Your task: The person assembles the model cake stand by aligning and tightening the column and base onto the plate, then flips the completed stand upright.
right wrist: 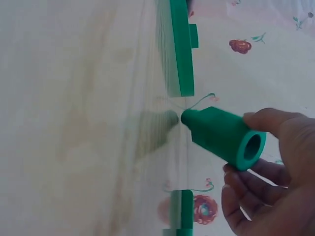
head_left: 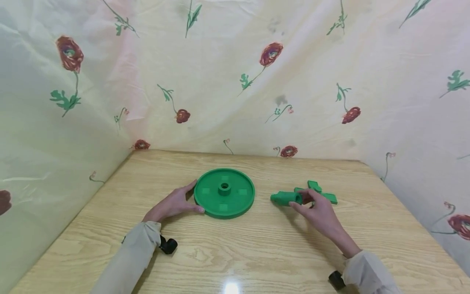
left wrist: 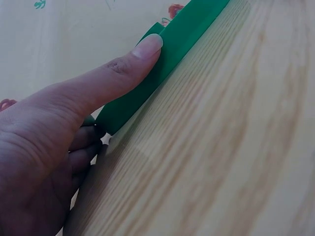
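Observation:
A round green disc [head_left: 209,202] with a raised rim and a hollow central hub lies flat on the table. My left hand [head_left: 178,202] grips its left edge, thumb on the near side of the rim and fingers spread round the far left. In the left wrist view the thumb [left wrist: 128,66] presses the rim's side wall. To the right, my right hand [head_left: 319,210] pinches the hollow end of a green stepped tube [right wrist: 219,132]. This tube is tilted above the wood, its narrow tip pointing left. A flat green cross-shaped piece [head_left: 330,198] lies behind that hand, partly hidden by it.
The wooden table [head_left: 205,261] ends at a flower-patterned cloth [head_left: 220,94] behind and on both sides. Dark wrist cameras, one on the left sleeve [head_left: 126,255] and one on the right sleeve [head_left: 371,271], stick out low over the surface.

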The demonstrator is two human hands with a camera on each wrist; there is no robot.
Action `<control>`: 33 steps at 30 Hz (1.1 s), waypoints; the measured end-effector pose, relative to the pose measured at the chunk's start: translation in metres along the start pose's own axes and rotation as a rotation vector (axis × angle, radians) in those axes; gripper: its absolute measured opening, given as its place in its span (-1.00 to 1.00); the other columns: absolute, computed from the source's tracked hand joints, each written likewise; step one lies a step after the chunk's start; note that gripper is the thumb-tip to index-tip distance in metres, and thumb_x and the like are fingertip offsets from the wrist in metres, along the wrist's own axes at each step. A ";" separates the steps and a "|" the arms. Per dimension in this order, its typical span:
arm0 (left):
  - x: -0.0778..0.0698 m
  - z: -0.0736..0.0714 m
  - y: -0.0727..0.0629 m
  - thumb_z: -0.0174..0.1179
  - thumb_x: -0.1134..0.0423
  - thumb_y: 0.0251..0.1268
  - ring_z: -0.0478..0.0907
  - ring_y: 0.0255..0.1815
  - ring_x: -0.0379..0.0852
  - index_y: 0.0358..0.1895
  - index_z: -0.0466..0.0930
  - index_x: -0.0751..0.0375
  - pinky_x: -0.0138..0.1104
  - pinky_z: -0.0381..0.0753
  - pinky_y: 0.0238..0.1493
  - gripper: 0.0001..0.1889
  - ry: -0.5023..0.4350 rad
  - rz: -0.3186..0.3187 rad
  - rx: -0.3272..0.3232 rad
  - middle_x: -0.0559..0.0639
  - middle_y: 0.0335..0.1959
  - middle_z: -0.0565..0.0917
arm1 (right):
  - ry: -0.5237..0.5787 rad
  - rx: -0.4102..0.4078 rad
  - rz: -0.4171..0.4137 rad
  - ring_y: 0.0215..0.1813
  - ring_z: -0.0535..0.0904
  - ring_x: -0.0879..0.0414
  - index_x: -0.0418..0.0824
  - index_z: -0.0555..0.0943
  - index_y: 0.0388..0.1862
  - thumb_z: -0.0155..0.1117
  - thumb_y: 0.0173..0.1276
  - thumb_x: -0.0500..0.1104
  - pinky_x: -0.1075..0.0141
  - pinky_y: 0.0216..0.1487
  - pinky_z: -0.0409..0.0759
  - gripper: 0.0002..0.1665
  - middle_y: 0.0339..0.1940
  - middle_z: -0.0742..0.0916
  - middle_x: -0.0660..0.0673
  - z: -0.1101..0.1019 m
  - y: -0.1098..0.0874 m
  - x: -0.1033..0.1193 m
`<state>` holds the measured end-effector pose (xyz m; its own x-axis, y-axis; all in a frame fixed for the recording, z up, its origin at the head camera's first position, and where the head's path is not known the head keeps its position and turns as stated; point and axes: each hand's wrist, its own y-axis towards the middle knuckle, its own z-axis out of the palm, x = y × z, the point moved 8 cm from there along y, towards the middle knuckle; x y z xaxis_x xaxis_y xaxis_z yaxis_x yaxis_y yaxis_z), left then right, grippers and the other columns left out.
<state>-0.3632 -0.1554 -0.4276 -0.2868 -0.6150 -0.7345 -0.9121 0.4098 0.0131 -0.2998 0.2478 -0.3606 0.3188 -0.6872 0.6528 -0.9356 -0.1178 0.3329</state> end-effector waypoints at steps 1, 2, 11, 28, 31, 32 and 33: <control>0.000 0.000 0.000 0.53 -0.25 0.08 0.03 0.62 0.29 0.68 -0.07 0.28 0.23 0.15 0.48 0.28 -0.004 0.001 0.002 0.31 0.63 0.11 | 0.001 -0.005 -0.008 -0.03 0.62 -0.10 -0.44 0.59 0.22 0.48 0.40 -0.14 0.30 -0.19 0.60 -0.45 -0.09 0.71 -0.21 0.000 0.001 0.002; -0.001 0.000 0.000 0.54 -0.25 0.08 0.03 0.62 0.29 0.68 -0.07 0.28 0.23 0.15 0.49 0.28 -0.007 0.004 0.002 0.31 0.63 0.11 | 0.000 -0.010 -0.014 -0.03 0.61 -0.09 -0.44 0.59 0.22 0.48 0.41 -0.14 0.32 -0.18 0.61 -0.46 -0.10 0.71 -0.21 0.000 0.002 0.003; 0.000 0.000 -0.001 0.53 -0.29 0.06 0.03 0.62 0.30 0.68 -0.07 0.26 0.22 0.15 0.49 0.29 -0.016 0.003 0.003 0.31 0.63 0.11 | 0.030 -0.027 -0.077 -0.03 0.62 -0.08 -0.39 0.60 0.27 0.47 0.42 -0.13 0.30 -0.16 0.59 -0.45 -0.08 0.71 -0.19 0.008 0.014 0.021; 0.001 0.001 0.003 0.53 -0.25 0.09 0.02 0.63 0.27 0.69 -0.08 0.24 0.21 0.15 0.49 0.27 -0.023 0.000 0.009 0.28 0.64 0.09 | 0.048 -0.010 -0.196 -0.03 0.62 -0.07 -0.38 0.60 0.30 0.44 0.44 -0.17 0.27 -0.16 0.61 -0.47 -0.10 0.67 -0.19 0.023 0.050 0.065; 0.000 0.001 0.002 0.53 -0.24 0.10 0.03 0.63 0.27 0.69 -0.08 0.26 0.21 0.16 0.49 0.27 -0.025 0.006 0.009 0.28 0.64 0.10 | 0.068 0.000 -0.200 -0.02 0.62 -0.08 -0.39 0.61 0.30 0.44 0.44 -0.17 0.28 -0.16 0.61 -0.47 -0.09 0.68 -0.20 0.028 0.055 0.068; 0.000 0.001 0.002 0.53 -0.24 0.10 0.03 0.63 0.27 0.69 -0.08 0.26 0.21 0.16 0.49 0.27 -0.024 0.007 0.010 0.28 0.64 0.10 | 0.078 0.002 -0.205 -0.02 0.62 -0.09 -0.39 0.61 0.29 0.44 0.44 -0.18 0.28 -0.16 0.61 -0.48 -0.08 0.68 -0.21 0.030 0.057 0.070; -0.001 0.001 0.001 0.53 -0.24 0.10 0.04 0.63 0.27 0.68 -0.08 0.27 0.20 0.16 0.49 0.27 -0.022 0.007 0.010 0.29 0.64 0.11 | 0.089 0.001 -0.210 -0.02 0.62 -0.10 -0.40 0.61 0.28 0.44 0.44 -0.19 0.28 -0.16 0.61 -0.49 -0.08 0.68 -0.22 0.032 0.058 0.071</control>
<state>-0.3638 -0.1541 -0.4276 -0.2870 -0.5970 -0.7491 -0.9071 0.4208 0.0121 -0.3366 0.1689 -0.3165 0.5189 -0.5814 0.6267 -0.8473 -0.2525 0.4673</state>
